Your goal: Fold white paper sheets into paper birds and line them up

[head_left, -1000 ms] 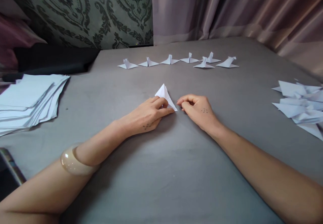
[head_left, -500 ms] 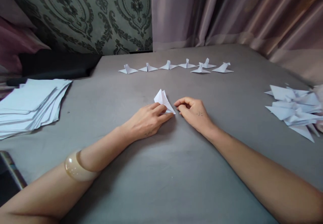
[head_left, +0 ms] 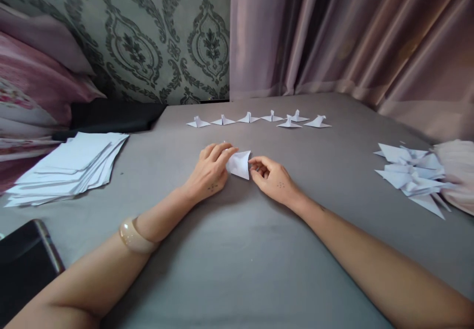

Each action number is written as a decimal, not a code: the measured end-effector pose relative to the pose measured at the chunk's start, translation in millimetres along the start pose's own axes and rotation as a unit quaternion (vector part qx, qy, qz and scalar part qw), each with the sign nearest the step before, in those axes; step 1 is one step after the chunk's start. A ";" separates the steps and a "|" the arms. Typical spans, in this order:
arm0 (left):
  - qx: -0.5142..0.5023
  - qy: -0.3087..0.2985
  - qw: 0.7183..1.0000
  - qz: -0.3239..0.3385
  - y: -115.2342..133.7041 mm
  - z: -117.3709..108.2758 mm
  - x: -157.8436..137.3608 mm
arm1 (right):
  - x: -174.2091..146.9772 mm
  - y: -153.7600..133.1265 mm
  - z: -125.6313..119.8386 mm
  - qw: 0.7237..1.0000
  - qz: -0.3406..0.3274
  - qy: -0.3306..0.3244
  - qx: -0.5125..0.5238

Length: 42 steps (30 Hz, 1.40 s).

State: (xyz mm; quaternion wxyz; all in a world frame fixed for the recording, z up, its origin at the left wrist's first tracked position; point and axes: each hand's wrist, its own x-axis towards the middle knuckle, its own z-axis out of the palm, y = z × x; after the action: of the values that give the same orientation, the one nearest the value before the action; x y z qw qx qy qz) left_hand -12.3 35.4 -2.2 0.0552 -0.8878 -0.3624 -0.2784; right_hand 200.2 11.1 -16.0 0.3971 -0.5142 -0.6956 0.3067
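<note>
A small piece of folded white paper is between my two hands at the middle of the table. My left hand holds its left end, with the fingers bent over it and the thumb mostly hidden. At the paper's right edge, the thumb and forefinger of my right hand pinch its side, while the other fingers curl in. Part of the paper is covered by my left fingers. Farther back stand several folded paper birds in a loose row.
A stack of white paper sheets lies at the left, near a black cloth. A dark phone-like device is at the front left. More folded paper pieces are heaped at the right, beside a pale fabric. Curtains hang behind.
The paper has been turned and now shows a broader flat face. My left hand has shifted to its left end, and my right hand has come in to its right edge. The view has tilted up.
</note>
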 end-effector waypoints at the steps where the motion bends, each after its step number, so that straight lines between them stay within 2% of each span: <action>1: 0.001 -0.016 1.000 -0.001 -3.7 1.4 -0.6 | 0.1 0.5 -0.1 1.000 -0.004 0.000 -0.003; 4: -0.007 -0.062 0.998 -0.001 -14.5 6.2 -1.5 | 0.8 0.9 -0.4 1.000 -0.005 -0.002 -0.009; 10: -0.069 -0.081 0.994 -0.012 -20.8 3.4 2.7 | 0.6 -1.4 -1.0 1.000 -0.011 0.001 -0.005; 12: -0.134 -0.060 0.987 -0.061 -17.1 -0.5 4.3 | 1.0 -1.5 -1.6 1.000 -0.017 0.015 0.012; 13: -0.190 -0.045 0.975 -0.105 -14.6 -2.3 5.0 | 1.4 -1.4 -2.3 0.999 -0.020 0.032 0.024; 14: -0.265 -0.031 0.951 -0.158 -11.9 -3.6 5.7 | 1.9 -1.4 -3.2 0.998 -0.024 0.054 0.036; 15: -0.355 -0.019 0.909 -0.216 -9.1 -4.6 6.2 | 2.3 -1.6 -4.5 0.995 -0.027 0.079 0.048; 18: -0.591 0.004 0.734 -0.334 -0.2 -6.0 8.0 | 2.1 -5.0 -9.8 0.988 -0.036 0.132 0.078; 19: -0.632 0.009 0.692 -0.350 2.7 -6.6 8.7 | 1.3 -7.1 -11.6 0.986 -0.039 0.135 0.085; 20: -0.656 0.012 0.665 -0.357 5.5 -7.5 9.4 | 0.1 -9.4 -13.2 0.986 -0.044 0.134 0.090; 22: -0.683 0.006 0.636 -0.359 10.3 -10.0 10.7 | -3.0 -14.1 -15.3 0.986 -0.053 0.124 0.094; 26: -0.714 -0.031 0.602 -0.357 15.3 -14.4 11.5 | -7.4 -21.3 -14.3 0.991 -0.056 0.093 0.084; 31: -0.727 -0.054 0.583 -0.358 18.3 -13.8 10.0 | -9.5 -28.0 -8.2 0.994 -0.033 0.036 0.095; 34: -0.736 -0.061 0.568 -0.363 20.5 -13.3 9.7 | -11.8 -30.9 -4.8 0.992 0.014 0.004 0.123; 37: -0.745 -0.062 0.555 -0.364 21.6 -14.0 10.0 | -12.7 -30.6 -2.7 0.979 0.074 -0.001 0.188; 42: -0.758 -0.039 0.540 -0.364 20.0 -14.8 10.0 | -10.9 -27.0 -0.8 0.965 0.078 0.005 0.251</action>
State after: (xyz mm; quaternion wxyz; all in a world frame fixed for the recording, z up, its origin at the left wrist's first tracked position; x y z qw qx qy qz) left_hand 0.3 22.4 17.7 -0.7584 -0.4005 -0.3104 -0.4100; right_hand 189.9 -7.0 4.4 0.4918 -0.4524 -0.5524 0.4983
